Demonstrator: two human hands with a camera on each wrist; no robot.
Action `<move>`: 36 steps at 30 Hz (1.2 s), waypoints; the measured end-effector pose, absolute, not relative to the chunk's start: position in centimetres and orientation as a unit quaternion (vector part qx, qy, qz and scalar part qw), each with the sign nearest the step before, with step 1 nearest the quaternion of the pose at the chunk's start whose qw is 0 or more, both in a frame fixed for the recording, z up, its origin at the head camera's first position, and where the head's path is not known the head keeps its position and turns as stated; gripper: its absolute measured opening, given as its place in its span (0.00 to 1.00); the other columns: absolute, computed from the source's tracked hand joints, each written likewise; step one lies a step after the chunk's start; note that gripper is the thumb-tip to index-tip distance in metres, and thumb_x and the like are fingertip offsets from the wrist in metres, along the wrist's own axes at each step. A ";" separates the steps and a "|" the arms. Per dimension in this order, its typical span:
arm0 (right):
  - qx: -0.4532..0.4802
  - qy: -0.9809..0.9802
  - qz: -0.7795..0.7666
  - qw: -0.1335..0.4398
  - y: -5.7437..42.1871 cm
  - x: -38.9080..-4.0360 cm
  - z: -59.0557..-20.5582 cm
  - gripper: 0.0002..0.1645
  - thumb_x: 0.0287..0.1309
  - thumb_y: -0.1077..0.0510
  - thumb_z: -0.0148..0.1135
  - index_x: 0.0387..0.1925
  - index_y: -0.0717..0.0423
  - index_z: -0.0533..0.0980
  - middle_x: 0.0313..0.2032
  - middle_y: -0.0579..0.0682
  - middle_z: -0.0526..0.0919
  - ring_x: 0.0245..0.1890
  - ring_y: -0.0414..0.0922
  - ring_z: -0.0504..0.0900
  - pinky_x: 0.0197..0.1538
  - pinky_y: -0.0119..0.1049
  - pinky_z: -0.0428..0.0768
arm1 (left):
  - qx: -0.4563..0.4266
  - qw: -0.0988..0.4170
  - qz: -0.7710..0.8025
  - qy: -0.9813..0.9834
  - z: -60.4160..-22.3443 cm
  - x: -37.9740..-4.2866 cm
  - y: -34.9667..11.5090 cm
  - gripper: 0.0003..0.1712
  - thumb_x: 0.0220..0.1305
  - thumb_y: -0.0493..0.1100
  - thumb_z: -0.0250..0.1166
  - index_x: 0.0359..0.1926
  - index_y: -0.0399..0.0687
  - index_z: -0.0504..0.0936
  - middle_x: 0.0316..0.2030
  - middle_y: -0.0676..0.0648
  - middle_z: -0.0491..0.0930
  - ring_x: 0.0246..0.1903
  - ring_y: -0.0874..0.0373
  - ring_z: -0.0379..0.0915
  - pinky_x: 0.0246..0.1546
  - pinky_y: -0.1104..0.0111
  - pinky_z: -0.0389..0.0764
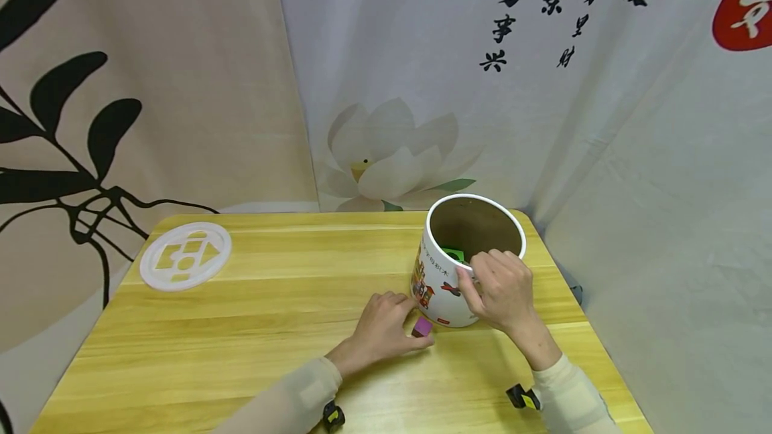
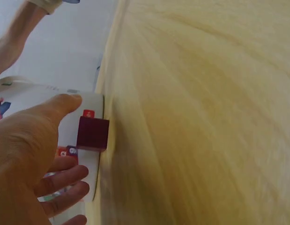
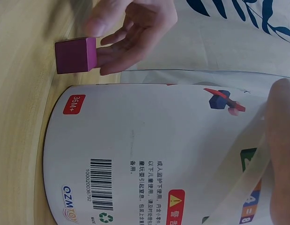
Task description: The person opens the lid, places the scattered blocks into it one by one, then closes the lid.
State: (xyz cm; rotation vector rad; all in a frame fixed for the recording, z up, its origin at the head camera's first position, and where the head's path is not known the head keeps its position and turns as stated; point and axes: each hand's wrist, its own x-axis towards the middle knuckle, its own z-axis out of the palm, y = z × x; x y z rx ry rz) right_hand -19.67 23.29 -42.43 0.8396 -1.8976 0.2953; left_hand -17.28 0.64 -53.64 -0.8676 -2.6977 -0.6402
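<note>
A small purple cube (image 1: pixel 422 327) sits on the wooden table at the foot of a white printed bucket (image 1: pixel 445 286). My left hand (image 1: pixel 383 328) is beside the cube, thumb and fingers spread around it. In the left wrist view, a gap separates the thumb and fingers from the cube (image 2: pixel 92 134). My right hand (image 1: pixel 502 288) grips the bucket's near right rim, with the thumb outside the wall. Inside the bucket, part of a green piece (image 1: pixel 454 254) shows; the bottom is hidden. The right wrist view shows the bucket's barcode side (image 3: pixel 116 140) close up.
A white disc with cut-out shapes (image 1: pixel 155 278) lies at the table's far left. Behind the table (image 1: pixel 241 353) hang printed cloths (image 1: pixel 386 52), and another cloth borders its right side. The bucket stands near the right edge.
</note>
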 end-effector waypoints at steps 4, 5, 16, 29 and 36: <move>0.347 -0.786 0.123 0.496 23.5 -19.9 -42.8 0.25 0.64 0.48 0.53 0.14 0.52 0.61 0.13 0.40 0.56 0.12 0.41 0.55 0.17 0.34 0.50 | -0.299 0.116 -0.221 -0.921 -53.9 -17.3 1.1 0.38 0.46 0.71 0.75 0.49 0.48 0.89 0.35 0.52 0.88 0.33 0.60 0.76 0.37 0.64 0.74; 0.347 -0.786 0.124 0.495 23.5 -19.9 -42.9 0.25 0.64 0.48 0.53 0.14 0.52 0.61 0.13 0.40 0.56 0.12 0.41 0.55 0.17 0.34 0.51 | -0.301 0.115 -0.223 -0.920 -53.9 -17.3 1.2 0.37 0.46 0.70 0.76 0.48 0.48 0.89 0.35 0.52 0.88 0.32 0.61 0.76 0.36 0.64 0.74; 0.349 -0.786 0.124 0.495 23.6 -20.1 -43.3 0.26 0.65 0.47 0.52 0.14 0.51 0.62 0.13 0.40 0.57 0.12 0.41 0.56 0.17 0.34 0.50 | -0.318 0.122 -0.227 -0.913 -54.6 -17.6 1.5 0.20 0.47 0.58 0.77 0.37 0.51 0.89 0.27 0.57 0.85 0.24 0.67 0.71 0.28 0.71 0.67; 0.349 -0.784 0.122 0.498 23.2 -19.7 -42.4 0.25 0.63 0.48 0.52 0.13 0.51 0.62 0.13 0.38 0.55 0.14 0.38 0.52 0.18 0.32 0.49 | -0.340 0.127 -0.241 -0.900 -54.3 -17.5 0.8 0.18 0.42 0.48 0.77 0.38 0.49 0.90 0.26 0.56 0.84 0.22 0.68 0.68 0.27 0.73 0.67; 0.348 -0.785 0.121 0.497 23.3 -19.8 -42.5 0.25 0.64 0.48 0.52 0.13 0.52 0.62 0.13 0.39 0.55 0.14 0.38 0.53 0.18 0.32 0.49 | -0.336 0.122 -0.256 -0.898 -53.6 -17.3 -0.1 0.16 0.43 0.46 0.76 0.37 0.49 0.90 0.27 0.56 0.83 0.23 0.68 0.69 0.29 0.72 0.71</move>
